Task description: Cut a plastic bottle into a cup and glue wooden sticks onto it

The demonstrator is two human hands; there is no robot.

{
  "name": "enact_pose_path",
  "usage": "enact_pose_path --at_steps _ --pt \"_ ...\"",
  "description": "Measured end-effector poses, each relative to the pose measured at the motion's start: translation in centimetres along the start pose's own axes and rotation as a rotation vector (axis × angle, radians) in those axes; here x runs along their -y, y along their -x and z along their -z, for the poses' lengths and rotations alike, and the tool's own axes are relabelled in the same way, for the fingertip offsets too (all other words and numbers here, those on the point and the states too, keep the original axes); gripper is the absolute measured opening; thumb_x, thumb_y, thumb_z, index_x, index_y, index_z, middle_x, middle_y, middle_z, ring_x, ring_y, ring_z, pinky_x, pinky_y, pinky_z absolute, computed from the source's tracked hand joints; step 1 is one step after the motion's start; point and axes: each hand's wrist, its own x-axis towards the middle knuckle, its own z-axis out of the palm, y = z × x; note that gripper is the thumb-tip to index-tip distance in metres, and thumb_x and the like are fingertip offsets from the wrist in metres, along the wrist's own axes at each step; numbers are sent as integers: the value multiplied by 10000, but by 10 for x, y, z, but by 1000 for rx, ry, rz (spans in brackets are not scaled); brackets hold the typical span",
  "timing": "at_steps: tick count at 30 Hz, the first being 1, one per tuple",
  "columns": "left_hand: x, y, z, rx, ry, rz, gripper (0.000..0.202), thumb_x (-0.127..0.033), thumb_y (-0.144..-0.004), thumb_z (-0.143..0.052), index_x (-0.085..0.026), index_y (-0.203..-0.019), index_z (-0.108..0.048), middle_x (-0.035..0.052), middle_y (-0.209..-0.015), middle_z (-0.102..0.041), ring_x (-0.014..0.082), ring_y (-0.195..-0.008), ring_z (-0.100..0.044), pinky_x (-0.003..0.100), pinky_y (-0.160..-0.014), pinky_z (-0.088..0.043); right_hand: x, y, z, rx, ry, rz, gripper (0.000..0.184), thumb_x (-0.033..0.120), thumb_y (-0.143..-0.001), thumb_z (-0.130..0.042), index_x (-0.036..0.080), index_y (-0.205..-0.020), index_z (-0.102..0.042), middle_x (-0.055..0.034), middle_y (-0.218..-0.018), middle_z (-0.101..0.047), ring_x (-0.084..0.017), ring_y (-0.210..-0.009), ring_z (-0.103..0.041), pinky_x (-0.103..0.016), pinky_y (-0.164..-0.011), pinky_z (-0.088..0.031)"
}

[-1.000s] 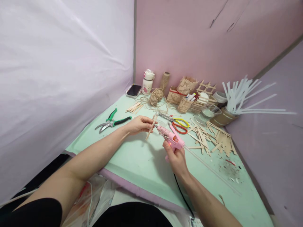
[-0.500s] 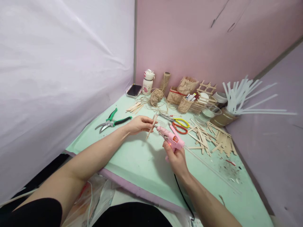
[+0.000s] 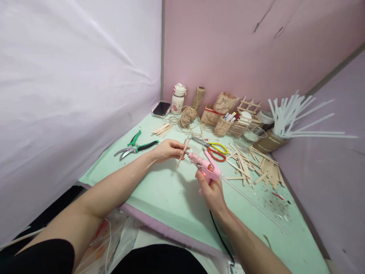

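Note:
My left hand pinches a wooden craft stick and holds it slanted above the mint-green table. My right hand is closed round the grip of a pink glue gun with a red light lit on its side. The gun's nozzle points up and left and meets the stick near my left fingertips. A clear glue stick runs out of the gun's back, and a black cord trails from it toward me.
Green-handled cutters lie left of my hands. Yellow and red scissors lie behind the gun. Loose craft sticks are piled at the right. Twine, a phone, a white bottle and a jar of white strips line the back wall.
The glue gun and my right hand have shifted very slightly to the left. Otherwise nothing has visibly moved.

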Motion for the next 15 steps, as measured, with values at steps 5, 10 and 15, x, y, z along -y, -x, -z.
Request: enact_pose_path --at_steps 5,10,15 --pt "1 0 1 -3 -10 -4 371 -231 -522 -870 -123 -853 -743 88 -916 -728 108 -621 -644 297 -704 -553 -2 0 1 42 -18 -33 355 504 -853 -537 167 -871 -648 29 -572 -482 -116 -506 -423 -245 -502 -413" --pt "1 0 1 -4 -10 3 379 -235 -526 -869 -122 -866 -744 81 -856 -729 114 -623 -645 304 -710 -554 -5 0 1 42 -12 -31 356 501 -849 -545 166 -875 -662 26 -561 -487 -125 -513 -437 -246 -503 -412" --pt "2 -1 1 -4 -18 -1 382 -239 -527 -868 -123 -869 -744 90 -896 -728 115 -626 -647 303 -704 -557 -6 0 1 61 -30 -48 346 509 -854 -539 179 -874 -639 36 -579 -459 -113 -502 -398 -249 -507 -405"
